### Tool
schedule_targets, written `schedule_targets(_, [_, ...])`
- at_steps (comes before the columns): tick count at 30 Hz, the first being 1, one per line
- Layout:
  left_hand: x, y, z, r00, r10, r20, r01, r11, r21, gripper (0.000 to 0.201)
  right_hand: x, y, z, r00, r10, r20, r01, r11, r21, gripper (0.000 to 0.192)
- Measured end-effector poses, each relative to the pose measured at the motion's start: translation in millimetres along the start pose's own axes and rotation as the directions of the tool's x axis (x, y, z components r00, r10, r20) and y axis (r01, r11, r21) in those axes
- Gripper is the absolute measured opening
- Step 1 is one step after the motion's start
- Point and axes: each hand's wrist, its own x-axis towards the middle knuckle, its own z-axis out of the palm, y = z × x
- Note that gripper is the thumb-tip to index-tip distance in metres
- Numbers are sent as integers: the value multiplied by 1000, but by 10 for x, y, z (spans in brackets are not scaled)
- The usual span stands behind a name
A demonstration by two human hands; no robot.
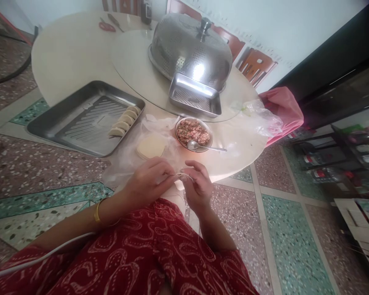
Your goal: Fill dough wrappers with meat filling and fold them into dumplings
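Observation:
Between my two hands, just off the table's near edge, is a folded dumpling (pixel 183 176), partly covered by fingers. My left hand (pixel 152 177) pinches its left end with thumb and fingertips. On the other end, my right hand (pixel 198 184) grips it with the thumb and curled fingers. A stack of round dumpling wrappers (pixel 150 146) lies on a plastic bag (pixel 126 157) in front of my left hand. Beyond my right hand sits a bowl (pixel 177 137) of minced filling (pixel 192 130), with a metal spoon (pixel 207 147) resting in it.
A large metal tray (pixel 80 119) on the left holds a row of dumplings (pixel 124 121). Farther back are a small metal tray (pixel 195 95), a big domed steel lid (pixel 187 45), red-handled scissors (pixel 107 27) and a dark bottle (pixel 146 12). A pink bag (pixel 284 110) hangs at the right edge.

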Motion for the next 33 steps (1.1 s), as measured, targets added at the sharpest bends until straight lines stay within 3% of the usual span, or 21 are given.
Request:
schedule_targets(7, [40,47,10,977,-210,39,213,972,-97,14,31,14,25,1000,24,-10,-24,998,64,19])
schedule_targets(14, [67,-37,69,997,-76,-26,72,990,-119,14,53,3,21,996,68,53,-73,991,109,19])
schedule_targets(16, [59,-67,94,995,-85,-56,75,986,-148,6,78,1,17,995,78,61,-86,986,141,20])
schedule_targets(18, [49,-89,127,988,-151,-25,141,962,-232,19,112,-2,9,994,83,69,-94,981,167,21])
schedule_targets(20, [45,-98,161,973,-224,58,230,908,-351,30,147,-8,-7,992,73,100,-91,978,189,23])
schedule_targets(22, [52,-94,186,957,-270,109,289,834,-469,27,179,-14,-35,987,62,149,-94,972,217,26])
schedule_targets(27, [91,-90,228,918,-372,137,362,645,-673,20,225,-11,-163,962,138,237,-203,940,273,36])
schedule_targets(30, [110,-108,277,889,-413,200,396,470,-789,27,236,-14,-247,966,131,221,-197,932,306,37])
schedule_targets(33, [137,-109,316,875,-434,215,391,369,-843,29,231,-42,-318,991,41,129,-74,963,260,36])
